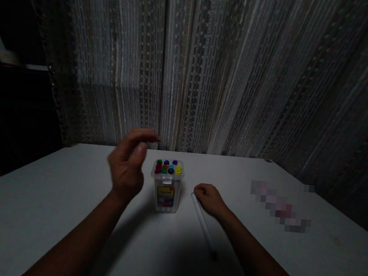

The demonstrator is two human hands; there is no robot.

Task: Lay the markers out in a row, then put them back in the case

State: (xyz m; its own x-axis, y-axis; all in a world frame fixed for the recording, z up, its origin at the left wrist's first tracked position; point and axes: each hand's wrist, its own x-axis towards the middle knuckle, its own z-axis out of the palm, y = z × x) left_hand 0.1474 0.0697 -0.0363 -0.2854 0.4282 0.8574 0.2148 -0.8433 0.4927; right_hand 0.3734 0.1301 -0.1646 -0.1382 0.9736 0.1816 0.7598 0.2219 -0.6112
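Observation:
A clear plastic box of markers (166,187) stands upright on the white table (36,211), with several coloured caps showing at its top. My left hand (129,167) hovers just left of the box, raised, with fingers loosely curved and apart and nothing in them. My right hand (209,198) rests on the table right of the box, fingers curled at the top end of a white marker (202,223) that lies slanting toward me. Whether the fingers pinch the marker or only touch it is unclear.
A patterned curtain (225,73) hangs right behind the table's far edge. A blurred-out patch (279,205) lies on the table at the right. The room is dim, with a dark gap and shelf (13,61) at the far left.

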